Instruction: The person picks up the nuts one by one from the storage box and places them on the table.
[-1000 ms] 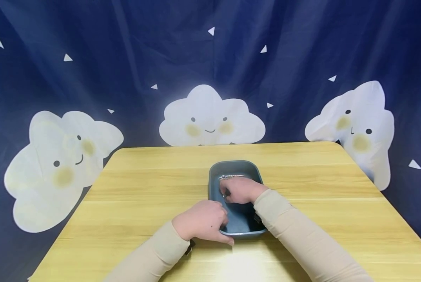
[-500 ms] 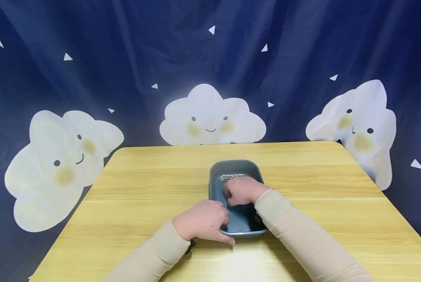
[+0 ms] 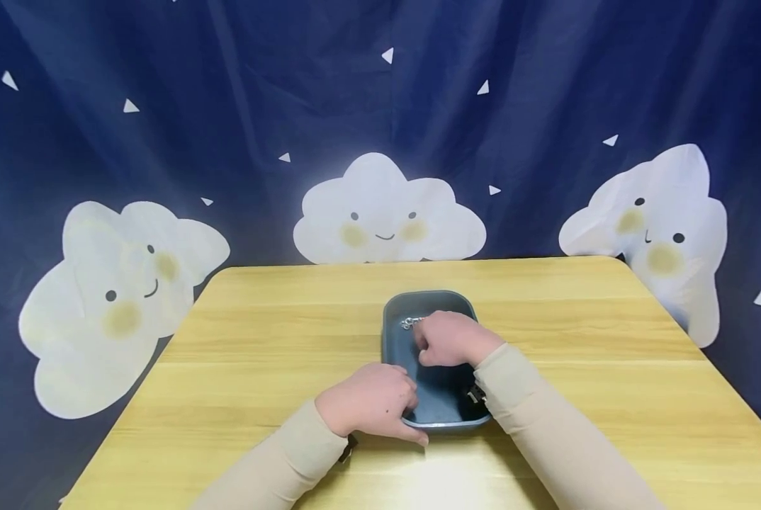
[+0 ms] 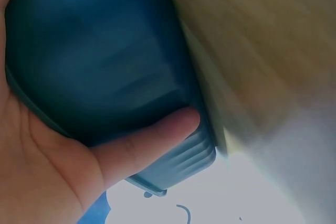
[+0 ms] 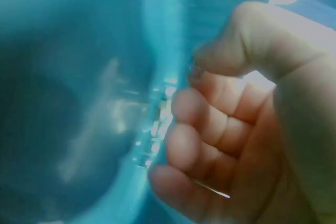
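A deep blue-grey container (image 3: 441, 411) stands on the table. My left hand (image 3: 370, 401) curls over its near left corner, and in the left wrist view the thumb of that hand (image 4: 52, 166) lies along the container's outside (image 4: 105, 40). Inside the container, a silver chain-like thing (image 3: 409, 323) lies by the far wall. Over it is my right hand (image 3: 455, 340) with bent fingers. In the right wrist view, the thumb and forefinger of that hand (image 5: 236, 114) pinch a small glinting bit, while blurred shiny links (image 5: 157, 124) lie beside the other fingertips.
The wooden table (image 3: 278, 319) extends on both sides of the container. Behind it hangs a dark blue curtain (image 3: 329, 85) with white smiling clouds and small triangles.
My right hand has shifted slightly right within the container, and less of the silver thing shows in the head view. My left hand keeps its hold. The head view has shifted a little.
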`<state>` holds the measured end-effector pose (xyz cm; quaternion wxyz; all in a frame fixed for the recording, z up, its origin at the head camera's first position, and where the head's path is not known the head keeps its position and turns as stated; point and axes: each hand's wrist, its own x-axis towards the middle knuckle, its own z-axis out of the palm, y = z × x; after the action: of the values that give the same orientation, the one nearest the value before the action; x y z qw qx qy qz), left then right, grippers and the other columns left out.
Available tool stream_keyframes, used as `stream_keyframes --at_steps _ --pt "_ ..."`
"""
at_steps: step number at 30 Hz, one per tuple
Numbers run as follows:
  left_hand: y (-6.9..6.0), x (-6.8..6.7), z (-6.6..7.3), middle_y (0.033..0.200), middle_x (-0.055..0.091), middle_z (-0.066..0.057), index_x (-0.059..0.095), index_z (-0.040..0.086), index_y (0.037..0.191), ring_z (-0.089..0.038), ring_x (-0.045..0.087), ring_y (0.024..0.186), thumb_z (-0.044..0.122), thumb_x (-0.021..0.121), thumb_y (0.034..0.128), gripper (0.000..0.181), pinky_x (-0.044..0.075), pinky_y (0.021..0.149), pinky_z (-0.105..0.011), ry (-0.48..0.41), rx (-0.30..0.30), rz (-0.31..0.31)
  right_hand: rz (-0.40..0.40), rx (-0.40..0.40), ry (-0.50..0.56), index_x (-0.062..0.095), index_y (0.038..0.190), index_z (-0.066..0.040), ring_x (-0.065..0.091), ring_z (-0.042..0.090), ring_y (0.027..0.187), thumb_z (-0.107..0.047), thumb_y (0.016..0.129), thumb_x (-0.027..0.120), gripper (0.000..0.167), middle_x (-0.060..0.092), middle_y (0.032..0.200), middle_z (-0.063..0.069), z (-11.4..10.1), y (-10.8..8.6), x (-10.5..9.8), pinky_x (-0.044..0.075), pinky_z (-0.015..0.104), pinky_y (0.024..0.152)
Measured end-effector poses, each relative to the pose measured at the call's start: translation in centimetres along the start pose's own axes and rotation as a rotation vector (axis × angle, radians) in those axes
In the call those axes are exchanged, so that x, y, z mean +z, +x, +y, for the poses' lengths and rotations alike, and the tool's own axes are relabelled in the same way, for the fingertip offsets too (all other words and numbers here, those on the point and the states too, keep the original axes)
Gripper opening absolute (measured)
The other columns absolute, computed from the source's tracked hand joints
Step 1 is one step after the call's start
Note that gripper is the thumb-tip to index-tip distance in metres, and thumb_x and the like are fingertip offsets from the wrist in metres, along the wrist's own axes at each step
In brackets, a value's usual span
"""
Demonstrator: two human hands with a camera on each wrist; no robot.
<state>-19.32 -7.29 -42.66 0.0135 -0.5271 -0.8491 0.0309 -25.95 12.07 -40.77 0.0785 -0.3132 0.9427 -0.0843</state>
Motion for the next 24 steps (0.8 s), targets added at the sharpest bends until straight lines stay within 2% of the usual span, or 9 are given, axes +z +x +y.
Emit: stream_keyframes --at_steps 6,14,24 --pt "0.1 0.3 0.0 0.061 0.043 0.019 0.051 0.028 0.057 -0.005 0.048 0.066 0.077 0.062 0.0819 0.056 0.039 0.058 -0.021 0.005 0.002 0.001 0.102 0.007 0.051 0.058 0.075 -0.021 0.049 0.012 0.061 -0.018 0.078 0.067 0.01 0.052 0.066 -0.01 0.7 -1.4 -1.4 0.041 0.031 0.058" --pt "0.1 0.3 0.0 0.061 0.041 0.018 0.049 0.028 0.056 -0.005 0.046 0.066 0.077 0.061 0.0825 0.057 0.039 0.058 -0.021 -0.006 0.003 -0.007 0.173 0.048 0.104 0.059 0.078 -0.022 0.05 0.012 0.063 -0.017 0.079 0.066 0.008 0.054 0.07 -0.01 1.7 -3.0 -3.0 0.042 0.032 0.062" --pt "0.0 0.1 0.0 0.062 0.04 0.018 0.047 0.027 0.056 -0.004 0.046 0.066 0.076 0.062 0.0821 0.058 0.038 0.058 -0.02 -0.006 0.013 0.014 0.293 0.065 0.149 0.057 0.074 -0.022 0.048 0.012 0.058 -0.015 0.08 0.065 0.011 0.048 0.061 -0.009 3.3 -4.8 -4.6 0.039 0.032 0.058"
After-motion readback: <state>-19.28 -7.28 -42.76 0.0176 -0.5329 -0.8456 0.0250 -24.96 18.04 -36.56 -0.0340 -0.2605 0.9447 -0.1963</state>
